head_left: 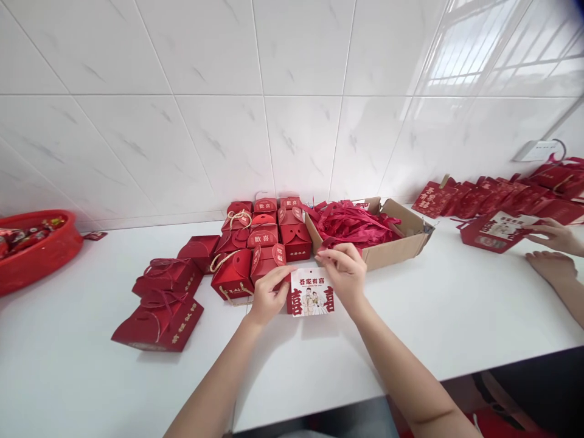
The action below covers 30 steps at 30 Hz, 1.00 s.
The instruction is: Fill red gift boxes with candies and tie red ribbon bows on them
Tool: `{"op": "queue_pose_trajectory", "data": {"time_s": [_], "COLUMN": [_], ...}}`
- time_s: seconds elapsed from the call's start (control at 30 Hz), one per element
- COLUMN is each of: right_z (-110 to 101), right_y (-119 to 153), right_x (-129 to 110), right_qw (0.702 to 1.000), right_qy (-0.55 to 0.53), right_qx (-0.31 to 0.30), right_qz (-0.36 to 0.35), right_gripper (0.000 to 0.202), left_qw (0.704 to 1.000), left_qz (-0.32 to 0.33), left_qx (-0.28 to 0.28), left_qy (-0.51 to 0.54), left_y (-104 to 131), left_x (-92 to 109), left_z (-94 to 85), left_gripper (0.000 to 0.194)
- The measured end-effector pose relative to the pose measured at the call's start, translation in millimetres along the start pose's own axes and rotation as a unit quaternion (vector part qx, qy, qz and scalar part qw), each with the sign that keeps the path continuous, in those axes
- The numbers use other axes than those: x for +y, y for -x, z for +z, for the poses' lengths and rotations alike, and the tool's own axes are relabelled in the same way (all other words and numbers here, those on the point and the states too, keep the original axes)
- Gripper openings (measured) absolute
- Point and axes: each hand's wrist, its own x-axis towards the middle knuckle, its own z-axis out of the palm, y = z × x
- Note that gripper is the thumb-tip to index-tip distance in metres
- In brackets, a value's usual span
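Observation:
A white card with red characters and a drawn couple (312, 293) stands upright at the front middle, with a bit of a red box showing behind its left edge. My left hand (270, 296) pinches the card's upper left side. At its upper right corner is my right hand (345, 274), fingers closed on a piece of red ribbon (326, 245). Just behind, a cardboard box (395, 248) holds a heap of red ribbons (356, 224). Small red gift boxes (264, 238) stand packed in rows behind my left hand.
Several red boxes with ribbon ties (159, 319) sit to the left. A red basin of wrapped sweets (45, 255) is at the far left. On the right, another person's hands (554, 237) hold a red box with a card (490, 234), before a row of red boxes (493, 198).

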Motion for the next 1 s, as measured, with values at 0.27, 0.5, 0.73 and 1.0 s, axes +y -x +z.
{"op": "queue_pose_trajectory", "data": {"time_s": [0.27,0.5,0.73,1.0], "right_z": [16.1,18.0,16.7,15.4], "right_y": [14.6,17.6,19.7,21.5], "right_x": [15.3,20.7,18.6,18.3], "right_qw": [0.996,0.995,0.990,0.988], "right_qy": [-0.063,-0.084,-0.118,-0.124], "right_qx": [-0.011,0.000,-0.015,-0.026], "right_qz": [0.055,0.055,0.073,0.087], "right_gripper": [0.006,0.007,0.007,0.007], "left_qw": [1.000,0.987,0.983,0.989], "left_qz": [-0.007,-0.049,-0.144,-0.127], "left_qx": [-0.003,-0.047,0.035,0.038], "left_qy": [0.005,0.146,0.109,0.072], "left_y": [-2.0,-1.4,0.3,-0.7], "left_x": [-0.4,5.8,16.8,15.0], "left_z": [-0.7,3.0,28.3,28.7], "left_gripper": [0.031,0.031,0.020,0.017]}}
